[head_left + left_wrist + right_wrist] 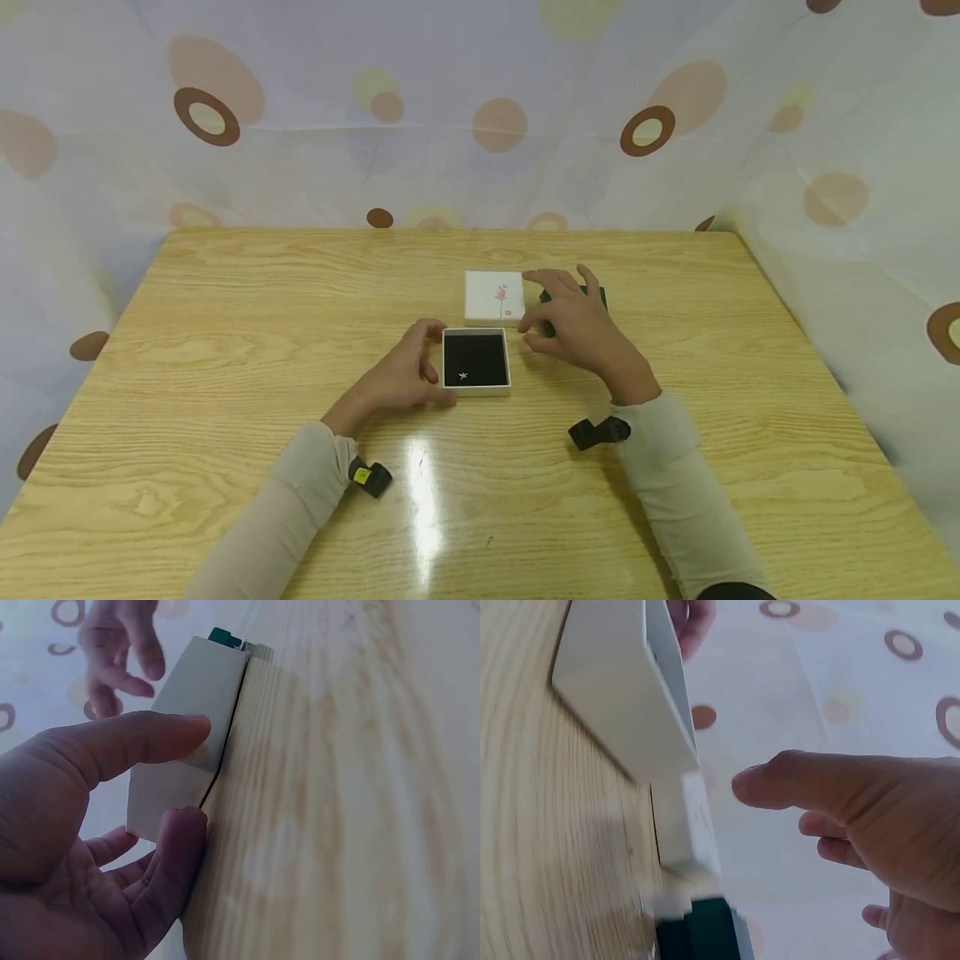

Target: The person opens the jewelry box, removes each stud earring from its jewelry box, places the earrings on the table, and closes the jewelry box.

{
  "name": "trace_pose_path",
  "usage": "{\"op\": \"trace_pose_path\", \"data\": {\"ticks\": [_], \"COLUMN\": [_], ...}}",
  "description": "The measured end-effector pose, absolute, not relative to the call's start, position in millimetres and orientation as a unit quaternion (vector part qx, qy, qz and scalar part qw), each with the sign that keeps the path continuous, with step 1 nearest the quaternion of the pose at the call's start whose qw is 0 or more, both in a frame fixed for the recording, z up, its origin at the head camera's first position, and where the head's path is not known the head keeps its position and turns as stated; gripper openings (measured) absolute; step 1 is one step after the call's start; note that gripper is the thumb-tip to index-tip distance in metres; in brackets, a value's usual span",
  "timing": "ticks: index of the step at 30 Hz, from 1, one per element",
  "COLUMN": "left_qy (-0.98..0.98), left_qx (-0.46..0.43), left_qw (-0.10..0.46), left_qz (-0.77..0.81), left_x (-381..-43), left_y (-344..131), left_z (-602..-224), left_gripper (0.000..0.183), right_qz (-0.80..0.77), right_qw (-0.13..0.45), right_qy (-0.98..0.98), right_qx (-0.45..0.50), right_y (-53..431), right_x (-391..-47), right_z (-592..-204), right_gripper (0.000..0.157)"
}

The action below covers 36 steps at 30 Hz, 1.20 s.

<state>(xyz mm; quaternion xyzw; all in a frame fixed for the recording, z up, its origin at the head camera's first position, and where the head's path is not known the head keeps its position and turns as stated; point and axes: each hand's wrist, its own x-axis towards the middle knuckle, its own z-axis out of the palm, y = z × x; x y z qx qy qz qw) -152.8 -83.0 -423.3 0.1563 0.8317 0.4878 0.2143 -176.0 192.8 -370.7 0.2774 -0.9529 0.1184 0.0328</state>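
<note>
An uncovered white box point(476, 392) sits mid-table with a black lining point(480, 357). A small silvery star-shaped piece point(462, 375) lies on the lining's lower left. My left hand point(401, 371) holds the box's left side, with its thumb point(172, 739) along the near wall and fingers at the far-left corner. My right hand point(573, 321) is raised to the right of the box with its fingers spread and loosely bent, holding nothing. Just behind the box lies a white lid point(487, 293) printed with a pink flower.
A dark green object point(602, 293) stands beside the lid, mostly hidden behind my right hand in the head view; its boxy end point(709, 926) shows in the right wrist view. The wooden table point(247, 333) meets a dotted cloth backdrop point(435, 158).
</note>
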Motion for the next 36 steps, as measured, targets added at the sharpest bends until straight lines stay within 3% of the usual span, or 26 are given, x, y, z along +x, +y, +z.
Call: {"op": "trace_pose_path", "data": {"ticks": [5, 13, 36], "left_qy": [0.83, 0.831, 0.841], "left_qx": [0.151, 0.159, 0.175], "left_qw": [0.215, 0.218, 0.2], "left_qz": [0.493, 0.487, 0.471], "left_x": [-153, -154, -153], "left_y": [-82, -82, -81], "left_z": [-424, -425, -426], "left_gripper": [0.096, 0.095, 0.098], "right_qz": [0.121, 0.123, 0.065], "right_qw": [0.062, 0.049, 0.012], "right_qy": [-0.933, -0.909, -0.921], "right_qx": [0.334, 0.395, 0.384], "right_y": [168, 141, 124], "right_x": [-168, -161, -158], "right_z": [-372, -388, -390], "right_gripper": [0.004, 0.013, 0.015]}}
